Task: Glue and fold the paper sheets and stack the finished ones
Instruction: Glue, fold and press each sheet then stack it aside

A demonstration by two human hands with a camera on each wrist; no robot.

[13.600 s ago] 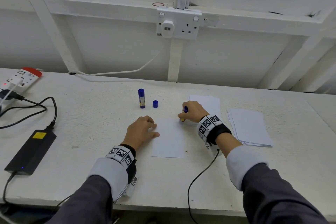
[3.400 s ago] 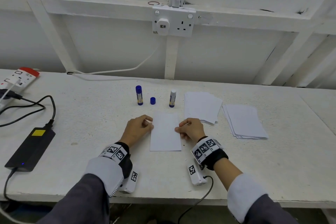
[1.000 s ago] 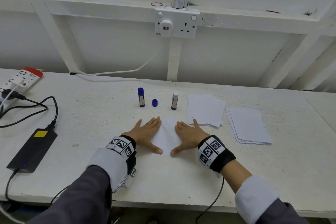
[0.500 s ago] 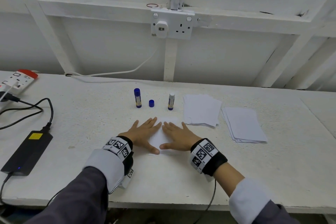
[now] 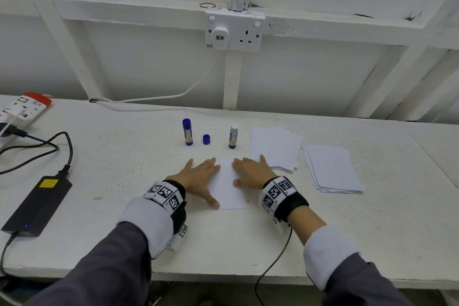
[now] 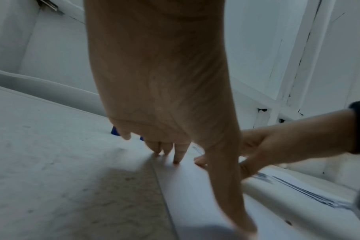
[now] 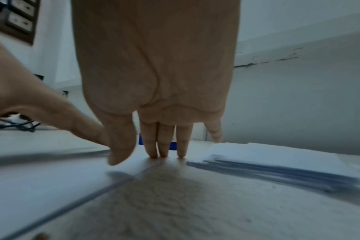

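A folded white sheet [image 5: 227, 186] lies flat on the table in front of me. My left hand [image 5: 198, 176] presses its left edge with straight, spread fingers; the left wrist view shows the sheet [image 6: 191, 191] under those fingers. My right hand [image 5: 250, 171] lies flat on the right edge, fingers straight, and the sheet [image 7: 51, 175] shows in the right wrist view too. Behind them stand a capped glue stick [image 5: 187, 131], a loose blue cap [image 5: 206, 139] and an uncapped glue stick [image 5: 233, 136]. Two paper stacks lie to the right: a near stack [image 5: 275, 146] and a far stack [image 5: 331, 169].
A black power adapter [image 5: 37, 204] with cables lies at the left, and a white and red power strip [image 5: 22, 107] sits at the far left. A wall socket [image 5: 234, 32] is mounted above the table. A thin cable [image 5: 275, 263] hangs from my right wrist over the front edge.
Both hands slid apart from the sheet's middle to its side edges, baring more of the paper. Before that, the glue stick was set down and the sheet was folded.
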